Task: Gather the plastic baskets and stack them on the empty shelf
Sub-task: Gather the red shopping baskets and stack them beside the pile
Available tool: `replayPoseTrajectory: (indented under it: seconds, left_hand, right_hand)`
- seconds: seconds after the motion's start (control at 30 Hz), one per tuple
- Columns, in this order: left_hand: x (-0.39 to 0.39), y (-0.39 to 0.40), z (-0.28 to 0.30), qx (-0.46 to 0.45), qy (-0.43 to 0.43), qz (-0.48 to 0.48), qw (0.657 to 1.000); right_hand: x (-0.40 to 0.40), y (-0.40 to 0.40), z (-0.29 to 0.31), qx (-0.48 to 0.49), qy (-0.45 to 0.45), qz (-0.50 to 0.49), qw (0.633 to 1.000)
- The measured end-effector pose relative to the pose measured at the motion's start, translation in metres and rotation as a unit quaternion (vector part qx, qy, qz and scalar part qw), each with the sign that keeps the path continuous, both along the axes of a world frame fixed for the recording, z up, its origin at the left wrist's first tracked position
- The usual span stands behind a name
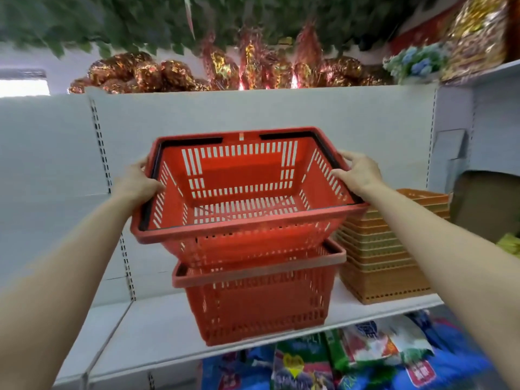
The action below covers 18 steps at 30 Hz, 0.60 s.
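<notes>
I hold a red plastic basket (247,192) with black handles folded along its rim. My left hand (138,181) grips its left rim and my right hand (357,173) grips its right rim. The basket is tilted toward me, and its bottom sits partly inside a second red basket (253,302). That lower basket stands on the white shelf (157,342). A stack of several orange-tan plastic baskets (385,254) stands on the same shelf, just right of the red ones.
The white slotted back panel (253,111) rises behind the baskets. Shiny foil decorations (225,71) and green foliage fill the level above. Colourful bags (337,361) lie below the shelf. A brown cardboard box (489,204) sits at the far right.
</notes>
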<state>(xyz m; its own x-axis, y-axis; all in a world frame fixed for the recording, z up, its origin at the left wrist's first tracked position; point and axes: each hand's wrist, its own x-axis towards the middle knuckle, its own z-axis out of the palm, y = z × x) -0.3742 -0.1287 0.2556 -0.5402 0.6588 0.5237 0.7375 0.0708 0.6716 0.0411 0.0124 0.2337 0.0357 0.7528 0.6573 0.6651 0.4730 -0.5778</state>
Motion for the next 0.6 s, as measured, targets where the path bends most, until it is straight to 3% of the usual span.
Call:
replayPoseTrajectory:
  seconds: [0.27,0.5,0.6]
  left_hand:
    - [0.003,0.063,-0.024,-0.07,-0.09,-0.019,0.993]
    - [-0.021,0.086,-0.079,-0.104,-0.206,-0.068,0.971]
    - [-0.029,0.077,-0.112,-0.12,-0.274,-0.112,0.948]
  right_hand:
    - [0.003,0.083,-0.03,-0.136,-0.01,0.036,0.99]
    - [0.005,0.098,-0.072,-0.23,-0.045,0.084,0.968]
    - [0.004,0.087,-0.099,-0.251,-0.011,0.111,0.962]
